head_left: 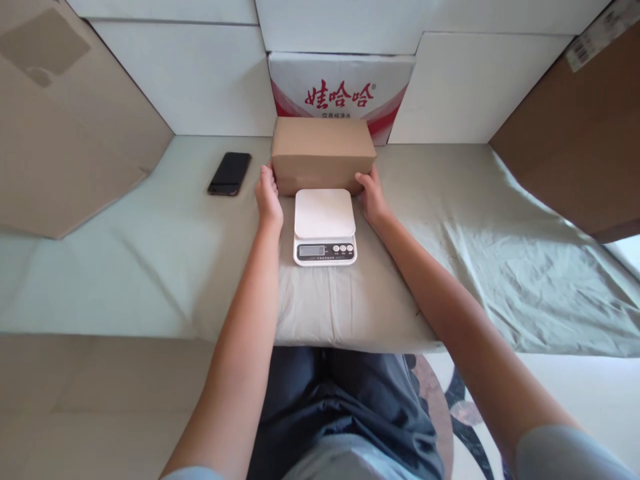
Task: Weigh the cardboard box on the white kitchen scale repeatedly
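Taking the white scale [325, 223] as landmark, the brown box [324, 150] is just behind it, on the far side, and both hands hold it from its two ends. The left hand [269, 195] presses the left end with bent fingers; the right hand [373, 193] grips the right corner, its thumb on the front. The step in hand seems to be handling this box, and any next move calls for equal pressure from both hands. Perhaps it rests on the cloth [165, 247], but its underside is hidden. The box looks closed, so its content is not visible; the scale's platform bears nothing.
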### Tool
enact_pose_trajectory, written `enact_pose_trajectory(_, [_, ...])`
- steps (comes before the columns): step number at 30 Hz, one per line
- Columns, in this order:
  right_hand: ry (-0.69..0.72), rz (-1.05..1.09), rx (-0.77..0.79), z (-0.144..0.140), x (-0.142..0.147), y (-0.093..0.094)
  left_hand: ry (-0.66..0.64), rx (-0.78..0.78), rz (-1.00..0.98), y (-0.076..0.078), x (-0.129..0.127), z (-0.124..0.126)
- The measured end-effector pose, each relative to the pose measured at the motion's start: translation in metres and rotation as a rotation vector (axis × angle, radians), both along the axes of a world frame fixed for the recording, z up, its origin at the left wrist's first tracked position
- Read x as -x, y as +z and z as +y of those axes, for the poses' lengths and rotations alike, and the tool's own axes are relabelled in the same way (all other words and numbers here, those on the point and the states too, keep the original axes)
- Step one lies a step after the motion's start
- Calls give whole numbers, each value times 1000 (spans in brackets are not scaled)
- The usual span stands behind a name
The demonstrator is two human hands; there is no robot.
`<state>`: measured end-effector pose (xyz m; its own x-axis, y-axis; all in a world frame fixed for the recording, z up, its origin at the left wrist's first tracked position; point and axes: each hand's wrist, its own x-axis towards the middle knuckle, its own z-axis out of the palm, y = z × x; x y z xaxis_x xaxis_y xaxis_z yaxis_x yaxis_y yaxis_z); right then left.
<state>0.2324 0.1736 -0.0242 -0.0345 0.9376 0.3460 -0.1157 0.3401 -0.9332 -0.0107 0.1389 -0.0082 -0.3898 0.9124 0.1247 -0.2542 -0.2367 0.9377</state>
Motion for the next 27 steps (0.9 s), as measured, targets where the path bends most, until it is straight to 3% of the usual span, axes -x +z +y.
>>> enact_pose_trajectory(3, [7,-92,-98,-2,0,22,5,-62,10,5,10,-9])
enact_pose_trajectory(8, [9,-233,-286,-23,0,77,-9,-223,59,19,17,-30])
enact_pose_trajectory(11, [12,-252,-301,-51,-2,91,2,-260,97,27,15,-52])
enact_pose_trajectory(15, [-13,-274,-283,-102,-12,75,25,-293,99,28,3,-94])
enact_pose_trajectory(19, [-107,-309,-272,-142,-25,50,30,-281,118,18,-10,-127])
enact_pose_trajectory(27, [-110,-206,-210,-153,-24,29,81,-175,176,-3,-20,-139])
